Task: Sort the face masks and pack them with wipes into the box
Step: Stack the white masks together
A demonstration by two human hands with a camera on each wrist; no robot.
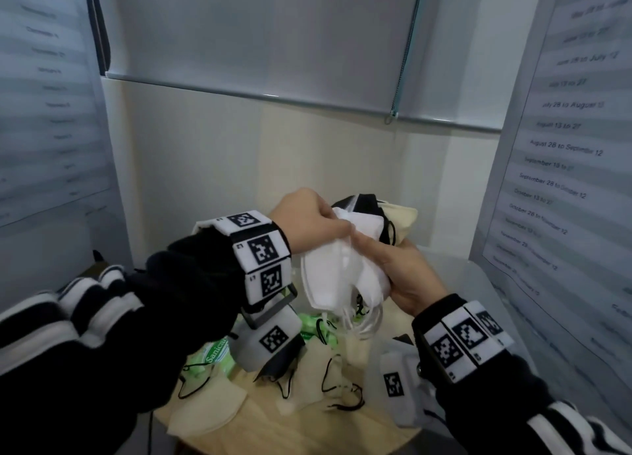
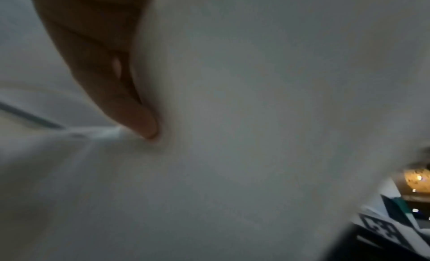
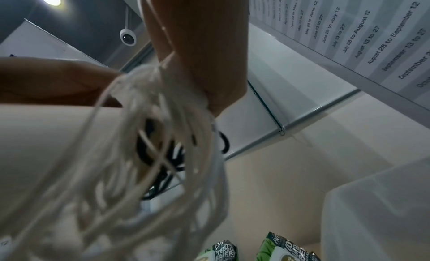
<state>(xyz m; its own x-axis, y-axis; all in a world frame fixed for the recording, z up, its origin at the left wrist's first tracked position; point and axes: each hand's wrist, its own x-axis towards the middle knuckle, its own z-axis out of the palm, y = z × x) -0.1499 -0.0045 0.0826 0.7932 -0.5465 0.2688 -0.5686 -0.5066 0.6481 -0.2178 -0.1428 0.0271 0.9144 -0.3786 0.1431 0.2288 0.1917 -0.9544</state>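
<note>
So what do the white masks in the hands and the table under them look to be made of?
White masks: soft matte non-woven fabric by the look; they crease and bunch where the left hand and right hand grip them, with thin cord loops dangling. Table: pale wood or wood-look laminate, smooth; which one is unclear.

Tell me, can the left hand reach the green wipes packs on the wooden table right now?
Probably not as things stand. The left hand grips the bundle of white face masks together with the right hand, directly above the green wipes packs. It would have to let go first.
</note>
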